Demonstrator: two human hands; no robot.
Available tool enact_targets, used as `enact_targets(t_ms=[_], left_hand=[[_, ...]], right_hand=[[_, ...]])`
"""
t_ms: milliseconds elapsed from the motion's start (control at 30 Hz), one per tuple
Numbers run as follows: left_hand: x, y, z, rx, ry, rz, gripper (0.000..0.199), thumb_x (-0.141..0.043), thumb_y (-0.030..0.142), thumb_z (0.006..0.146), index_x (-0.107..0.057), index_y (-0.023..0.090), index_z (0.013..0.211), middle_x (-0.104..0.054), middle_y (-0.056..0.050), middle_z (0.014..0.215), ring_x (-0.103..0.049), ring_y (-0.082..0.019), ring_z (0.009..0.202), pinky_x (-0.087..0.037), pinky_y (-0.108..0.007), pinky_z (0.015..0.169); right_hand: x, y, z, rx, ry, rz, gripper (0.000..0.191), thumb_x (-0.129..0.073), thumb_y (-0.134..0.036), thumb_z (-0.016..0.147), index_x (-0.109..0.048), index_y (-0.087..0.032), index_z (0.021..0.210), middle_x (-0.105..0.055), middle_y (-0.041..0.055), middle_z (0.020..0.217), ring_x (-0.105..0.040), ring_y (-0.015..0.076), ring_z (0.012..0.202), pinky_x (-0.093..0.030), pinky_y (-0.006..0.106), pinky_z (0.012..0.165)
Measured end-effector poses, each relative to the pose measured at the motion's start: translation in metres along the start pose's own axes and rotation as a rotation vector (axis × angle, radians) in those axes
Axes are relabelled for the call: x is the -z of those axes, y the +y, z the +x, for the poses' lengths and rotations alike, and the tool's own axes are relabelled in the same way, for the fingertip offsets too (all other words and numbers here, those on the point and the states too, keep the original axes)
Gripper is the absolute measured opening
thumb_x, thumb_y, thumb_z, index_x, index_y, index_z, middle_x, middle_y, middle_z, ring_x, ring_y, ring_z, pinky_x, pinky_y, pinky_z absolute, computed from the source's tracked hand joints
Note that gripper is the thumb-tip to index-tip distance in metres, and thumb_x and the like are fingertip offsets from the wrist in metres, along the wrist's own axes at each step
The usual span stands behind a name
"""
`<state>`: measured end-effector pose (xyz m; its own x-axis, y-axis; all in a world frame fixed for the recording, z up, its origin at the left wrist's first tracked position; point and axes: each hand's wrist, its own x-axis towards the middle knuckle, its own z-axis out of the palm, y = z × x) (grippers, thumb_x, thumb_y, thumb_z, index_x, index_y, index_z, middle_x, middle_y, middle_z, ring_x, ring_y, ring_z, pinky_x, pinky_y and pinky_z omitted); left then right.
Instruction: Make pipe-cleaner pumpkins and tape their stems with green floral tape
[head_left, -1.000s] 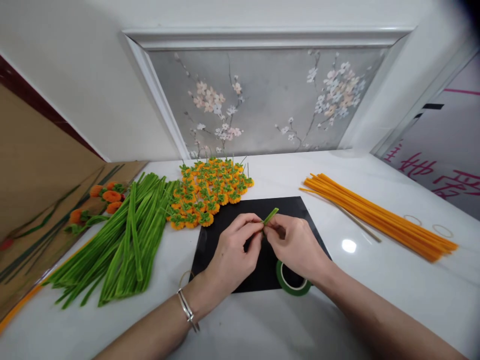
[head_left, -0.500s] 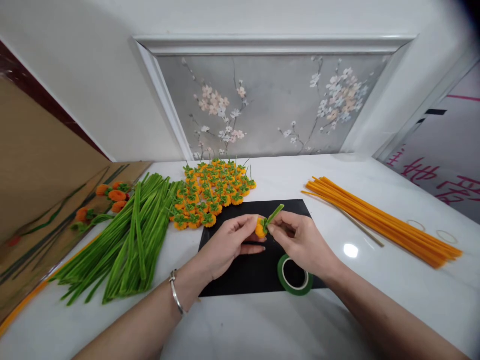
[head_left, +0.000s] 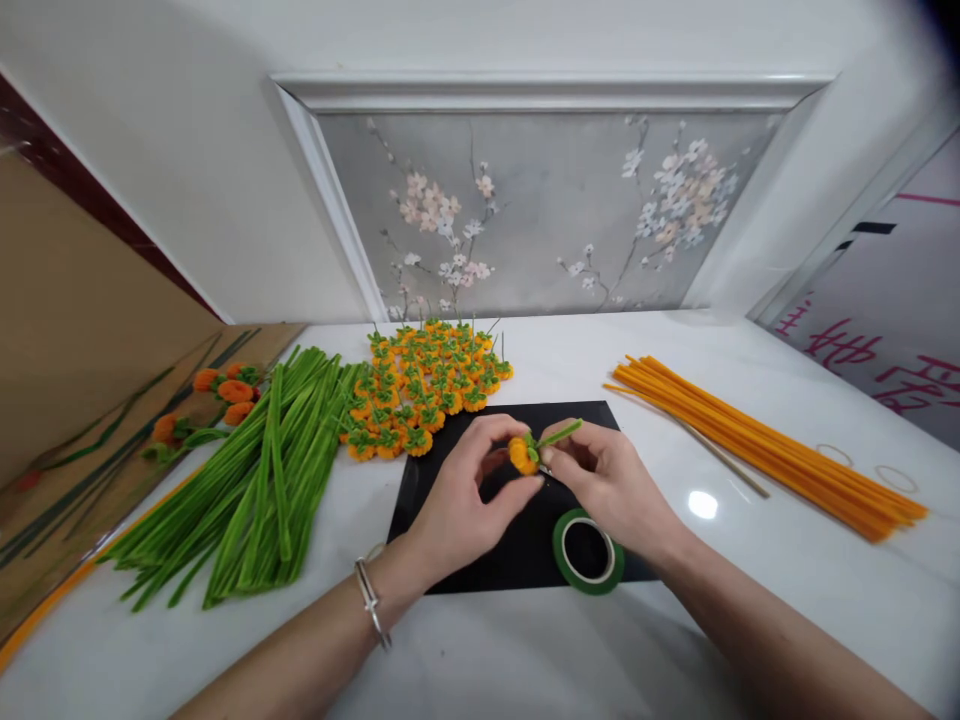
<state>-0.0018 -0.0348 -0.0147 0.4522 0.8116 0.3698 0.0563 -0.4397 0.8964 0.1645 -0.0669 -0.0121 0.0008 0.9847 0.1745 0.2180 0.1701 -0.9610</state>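
Note:
A small orange pipe-cleaner flower [head_left: 523, 456] with green at its base is held over the black mat [head_left: 480, 560]. My right hand [head_left: 611, 480] pinches it by its stem side, and a green pipe-cleaner end [head_left: 561, 433] sticks out up and to the right above those fingers. Thumb and fingers apart, my left hand [head_left: 469, 490] curves round the flower's left side; whether its fingertips touch the petals I cannot tell. Just below my right hand, a roll of green tape [head_left: 619, 560] lies on the mat's front edge.
Many finished orange flowers [head_left: 420, 385] stand behind the mat. Green pipe cleaners [head_left: 277, 480] are heaped at left, beside darker orange flowers [head_left: 236, 390] on brown cardboard [head_left: 82, 400]. Orange pipe cleaners [head_left: 765, 440] and a thin stick [head_left: 724, 460] lie right.
My left thumb and fingers have spread away from the flower. The flower has turned in my right hand, and its green end now points more to the right.

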Motion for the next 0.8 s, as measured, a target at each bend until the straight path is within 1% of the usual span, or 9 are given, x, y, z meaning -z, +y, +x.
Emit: enact_targets(t_ms=[67,133,233,300,400,533,667,733,800], left_hand=[[0.0036,0.0013,0.0025,0.239,0.000,-0.295,0.026,-0.056,0.032,0.088,-0.053,0.025,0.113,-0.053,-0.006,0.114,-0.055,-0.018,0.104,-0.050,-0.032,0.087],[0.0074,0.0018,0.0050,0.468,-0.082,-0.516,0.027,-0.049,0.039,0.092,-0.053,0.022,0.112,-0.057,-0.006,0.105,-0.060,-0.016,0.091,-0.053,-0.032,0.079],[0.0104,0.0009,0.0066,0.617,-0.190,-0.604,0.027,-0.056,0.039,0.088,-0.057,0.017,0.105,-0.060,-0.005,0.090,-0.062,-0.013,0.078,-0.054,-0.028,0.073],[0.0097,-0.0001,0.0062,0.551,-0.162,-0.549,0.024,-0.065,0.032,0.083,-0.059,0.017,0.101,-0.060,-0.003,0.090,-0.061,-0.011,0.079,-0.052,-0.026,0.076],[0.0063,-0.0017,0.0052,0.359,-0.093,-0.344,0.023,-0.071,0.022,0.077,-0.059,0.019,0.097,-0.058,-0.001,0.093,-0.058,-0.010,0.083,-0.049,-0.024,0.080],[0.0020,-0.0034,0.0037,0.076,-0.027,0.002,0.016,-0.068,0.014,0.077,-0.058,0.020,0.087,-0.054,-0.001,0.093,-0.056,-0.013,0.087,-0.048,-0.026,0.077],[0.0011,-0.0017,0.0000,-0.249,0.036,0.338,0.015,-0.061,0.009,0.080,-0.061,0.021,0.088,-0.053,-0.004,0.097,-0.055,-0.015,0.092,-0.046,-0.030,0.083],[0.0018,0.0013,-0.0009,-0.255,0.015,0.333,0.017,-0.061,0.012,0.081,-0.061,0.022,0.094,-0.053,-0.005,0.099,-0.054,-0.017,0.095,-0.046,-0.031,0.085],[0.0028,0.0050,0.0003,-0.115,-0.013,0.184,0.019,-0.060,0.019,0.083,-0.058,0.021,0.102,-0.055,-0.006,0.101,-0.055,-0.018,0.094,-0.048,-0.031,0.082]], right_hand=[[0.0010,-0.0014,-0.0012,0.055,-0.018,-0.043,0.011,-0.053,-0.025,0.084,-0.061,-0.017,0.081,-0.057,-0.0005,0.070,-0.045,0.0113,0.058,-0.036,0.024,0.052],[0.0009,-0.0018,-0.0023,0.100,-0.032,-0.075,0.010,-0.053,-0.023,0.085,-0.061,-0.018,0.084,-0.059,0.0006,0.075,-0.047,0.0115,0.059,-0.037,0.024,0.052],[-0.0005,-0.0011,-0.0034,0.132,-0.029,-0.103,0.010,-0.052,-0.022,0.085,-0.061,-0.018,0.084,-0.060,0.0009,0.077,-0.048,0.0116,0.060,-0.038,0.023,0.053],[-0.0015,-0.0006,-0.0038,0.124,-0.005,-0.134,0.010,-0.052,-0.021,0.085,-0.060,-0.019,0.082,-0.057,-0.0009,0.071,-0.045,0.0108,0.057,-0.036,0.023,0.051],[-0.0022,-0.0009,-0.0038,0.087,0.024,-0.158,0.010,-0.053,-0.022,0.084,-0.059,-0.019,0.078,-0.048,-0.0040,0.060,-0.038,0.0097,0.052,-0.031,0.022,0.047],[-0.0026,-0.0029,-0.0024,0.042,0.002,-0.078,0.010,-0.053,-0.023,0.083,-0.058,-0.018,0.077,-0.048,-0.0034,0.063,-0.039,0.0099,0.054,-0.032,0.023,0.049],[-0.0024,-0.0050,-0.0014,-0.015,-0.024,0.036,0.011,-0.053,-0.025,0.083,-0.058,-0.018,0.077,-0.050,-0.0025,0.066,-0.041,0.0106,0.056,-0.034,0.023,0.051],[-0.0017,-0.0053,-0.0013,-0.012,-0.028,0.047,0.011,-0.053,-0.025,0.083,-0.059,-0.018,0.077,-0.051,-0.0019,0.068,-0.042,0.0109,0.057,-0.034,0.024,0.051],[-0.0008,-0.0051,-0.0016,0.010,-0.036,0.020,0.010,-0.053,-0.025,0.083,-0.059,-0.018,0.078,-0.052,-0.0015,0.069,-0.041,0.0109,0.056,-0.033,0.024,0.050]])
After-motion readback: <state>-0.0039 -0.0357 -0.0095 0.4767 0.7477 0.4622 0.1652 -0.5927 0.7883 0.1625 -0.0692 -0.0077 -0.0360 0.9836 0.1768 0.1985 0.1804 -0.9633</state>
